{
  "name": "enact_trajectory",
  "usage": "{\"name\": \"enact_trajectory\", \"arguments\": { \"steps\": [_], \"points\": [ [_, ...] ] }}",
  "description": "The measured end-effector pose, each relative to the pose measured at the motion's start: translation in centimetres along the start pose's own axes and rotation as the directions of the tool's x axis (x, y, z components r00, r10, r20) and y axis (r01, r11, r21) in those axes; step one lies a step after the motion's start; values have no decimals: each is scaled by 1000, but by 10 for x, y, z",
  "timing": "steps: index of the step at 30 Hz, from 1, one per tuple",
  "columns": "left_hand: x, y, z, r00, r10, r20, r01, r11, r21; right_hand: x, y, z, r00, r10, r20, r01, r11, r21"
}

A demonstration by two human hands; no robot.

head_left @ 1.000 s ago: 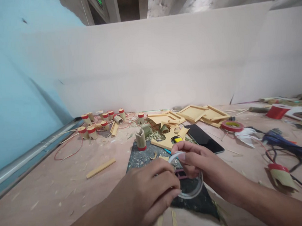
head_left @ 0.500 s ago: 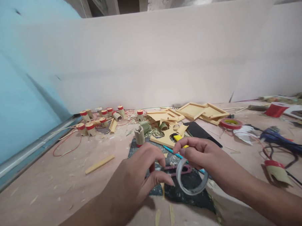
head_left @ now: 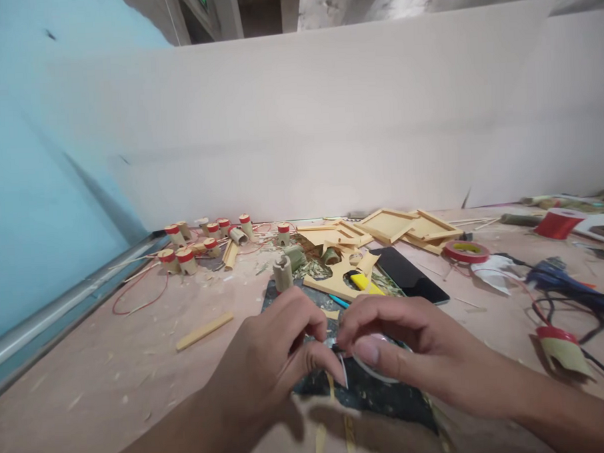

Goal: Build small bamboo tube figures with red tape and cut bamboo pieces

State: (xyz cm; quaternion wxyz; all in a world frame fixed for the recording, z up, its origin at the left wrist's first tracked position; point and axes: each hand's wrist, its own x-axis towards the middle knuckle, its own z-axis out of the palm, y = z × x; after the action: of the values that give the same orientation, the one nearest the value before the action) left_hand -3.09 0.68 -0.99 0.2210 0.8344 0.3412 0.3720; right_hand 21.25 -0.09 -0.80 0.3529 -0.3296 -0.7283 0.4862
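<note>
Left hand: this hand (head_left: pixel 280 347) is curled above the near part of the worktop (head_left: pixel 134 394), thumb pointing toward the right hand; a thin white strip (head_left: pixel 344 370) shows at the thumb tip, and whether thumb and finger pinch it I cannot tell.
Right hand: this hand (head_left: pixel 430 351) is bent just beside the left one, with a gap between thumb tip and index fingertip; the other fingers are largely hidden, so I cannot tell how firmly they grip.
Clear tape roll: the pale ring (head_left: pixel 381 378) sits at the right hand, partly hidden behind its thumb, above the dark mat (head_left: pixel 389 399).
Between the hands: a small dark piece, too unclear to name.
Beyond the fingers: a blue pen (head_left: pixel 338 300), a yellow-handled tool (head_left: pixel 367 284) and a black phone (head_left: pixel 411 275).
Far left of the mat: a bamboo tube (head_left: pixel 283 274), upright.
Left side: a flat wooden strip (head_left: pixel 205 331), well apart from both hands.
</note>
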Motion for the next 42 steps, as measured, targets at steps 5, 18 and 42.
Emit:
{"name": "enact_trajectory", "arguments": {
  "steps": [5,18,42],
  "points": [
    [4,4,-2,1000,16,-7,-16,999,31,-1,4,5,990,116,79,-131,966,225],
    [8,-2,-13,894,-289,343,231,952,200,9,8,-2,947,245,-207,-165,925,341],
    [-5,18,-9,801,-360,479,262,929,260,13,10,3,929,325,-177,-247,900,359]
  ]
}}
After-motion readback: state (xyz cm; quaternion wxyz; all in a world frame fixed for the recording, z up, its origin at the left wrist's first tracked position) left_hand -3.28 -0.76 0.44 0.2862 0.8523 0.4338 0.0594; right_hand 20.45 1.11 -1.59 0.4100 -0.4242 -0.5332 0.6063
